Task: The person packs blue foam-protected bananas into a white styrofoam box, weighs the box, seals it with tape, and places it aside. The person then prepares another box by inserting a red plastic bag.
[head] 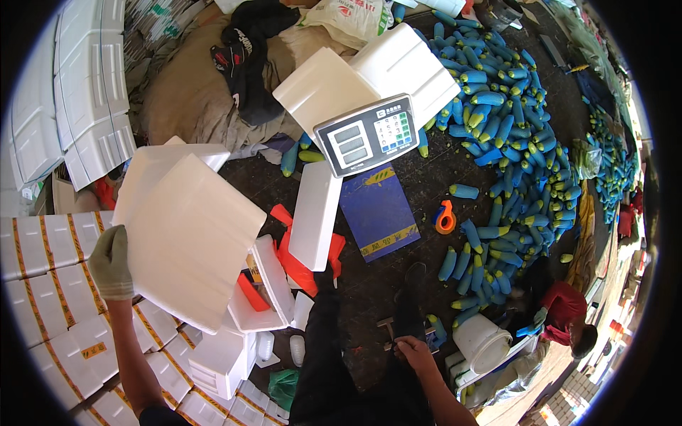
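Observation:
My left hand (112, 263), in a pale knitted glove, grips the left edge of a white foam box (192, 239). The box is tilted, its broad smooth face turned up. Behind it shows another white foam piece (144, 165). My right hand (414, 352) is bare, with curled fingers, above my dark trouser leg; whether it holds anything is unclear. In front of me stands an electronic scale with a grey display head (367, 133) and a blue platform (381, 213). A white foam panel (315, 218) leans beside the platform, over red plastic bags (303, 266).
Zucchini in blue net sleeves (506, 122) lie heaped at right, near an orange tape dispenser (445, 217). Taped foam boxes (58, 293) are stacked at left. An open foam box (266, 298) sits by my leg. A co-worker in red (565, 309) is beyond a white bucket (479, 341).

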The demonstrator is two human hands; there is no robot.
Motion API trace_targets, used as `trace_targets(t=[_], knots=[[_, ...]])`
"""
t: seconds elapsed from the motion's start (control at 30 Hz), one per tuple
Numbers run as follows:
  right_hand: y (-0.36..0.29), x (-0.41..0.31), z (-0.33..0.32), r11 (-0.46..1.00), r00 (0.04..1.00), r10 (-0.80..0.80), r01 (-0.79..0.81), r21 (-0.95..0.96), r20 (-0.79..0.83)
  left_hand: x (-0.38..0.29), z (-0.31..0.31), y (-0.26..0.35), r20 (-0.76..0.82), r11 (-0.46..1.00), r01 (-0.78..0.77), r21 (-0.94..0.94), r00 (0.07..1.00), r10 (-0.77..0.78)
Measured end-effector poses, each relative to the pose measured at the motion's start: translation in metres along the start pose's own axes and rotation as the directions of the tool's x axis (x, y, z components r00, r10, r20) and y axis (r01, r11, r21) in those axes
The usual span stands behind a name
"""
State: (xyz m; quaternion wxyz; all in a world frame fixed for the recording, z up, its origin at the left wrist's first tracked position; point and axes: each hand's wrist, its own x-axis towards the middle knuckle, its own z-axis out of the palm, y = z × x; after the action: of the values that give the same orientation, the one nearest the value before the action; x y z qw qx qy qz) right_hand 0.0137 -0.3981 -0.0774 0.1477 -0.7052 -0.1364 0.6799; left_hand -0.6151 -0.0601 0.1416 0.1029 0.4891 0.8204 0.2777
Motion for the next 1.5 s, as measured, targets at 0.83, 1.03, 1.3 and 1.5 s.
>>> trace_targets(t=[0.83,1.03,1.3,1.5], knots=[[-0.102,0.073,-0.276,0.967,0.825,-0.246,0.173,-0.187,-0.509,-0.604,0.43,0.309,0.284,0.596,-0.547,-0.588,0.55,0.785],[-0.106,0.195,-0.302,0.909,0.796,-0.395,0.267,-0.32,-0.459,-0.555,0.401,0.169,0.686,0.913,0.002,-0.408,0.661,0.305],[-0.118,0.341,-0.223,0.855,0.833,-0.434,0.26,-0.448,-0.345,-0.601,0.361,-0.142,0.597,0.786,0.273,0.554,0.528,-0.604],[-0.151,0.407,-0.273,0.818,0.804,-0.527,0.392,-0.421,-0.276,-0.722,0.425,-0.168,0.866,0.866,0.146,0.478,0.09,-0.492]])
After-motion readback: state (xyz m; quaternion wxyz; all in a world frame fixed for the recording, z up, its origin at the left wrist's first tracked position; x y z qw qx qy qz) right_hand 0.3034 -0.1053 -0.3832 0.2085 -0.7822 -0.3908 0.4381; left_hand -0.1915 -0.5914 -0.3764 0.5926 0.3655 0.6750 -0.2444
